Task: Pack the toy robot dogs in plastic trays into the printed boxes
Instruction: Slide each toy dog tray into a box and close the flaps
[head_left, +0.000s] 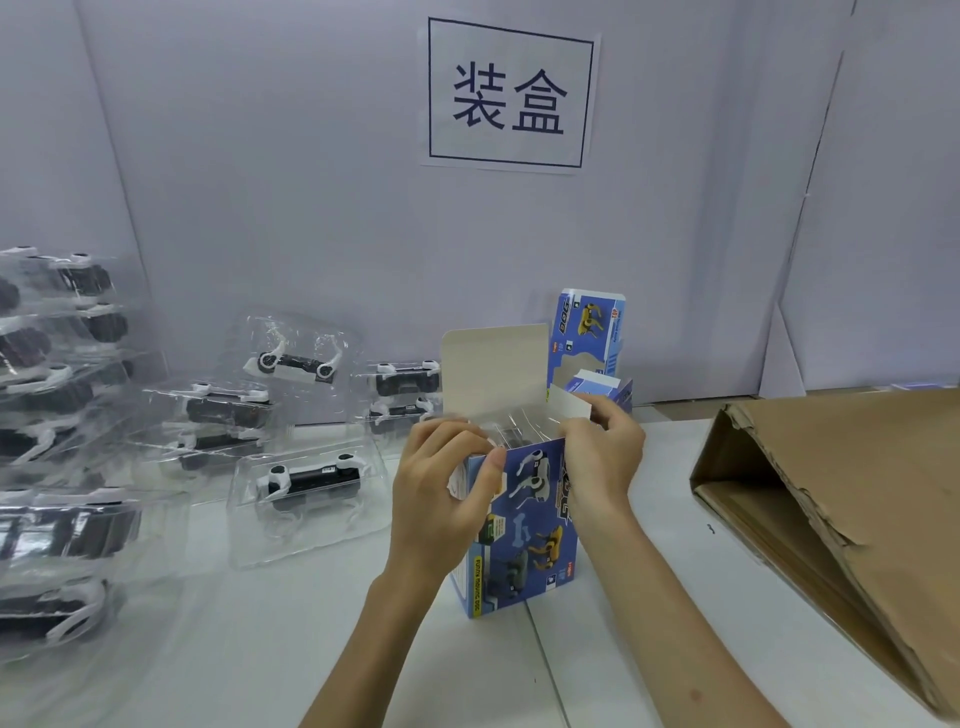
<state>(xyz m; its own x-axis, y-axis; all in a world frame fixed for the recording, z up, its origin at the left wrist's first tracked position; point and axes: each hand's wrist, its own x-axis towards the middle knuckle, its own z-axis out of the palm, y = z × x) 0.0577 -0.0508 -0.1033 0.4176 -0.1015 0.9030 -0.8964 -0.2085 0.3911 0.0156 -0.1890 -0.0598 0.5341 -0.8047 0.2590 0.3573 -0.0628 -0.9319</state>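
Head-worn view, facing forward and down, near table (249, 665), edges likely warped

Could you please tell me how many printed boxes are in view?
2: a printed box held upright between the left hand and right hand, and a second box standing behind it by the wall. The blue-and-white piece below may be a third.

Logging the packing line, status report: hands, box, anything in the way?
Left hand grips printed box top edge; right hand pinches side flap. Clear tray inside, lid flap up. Nothing in the way.
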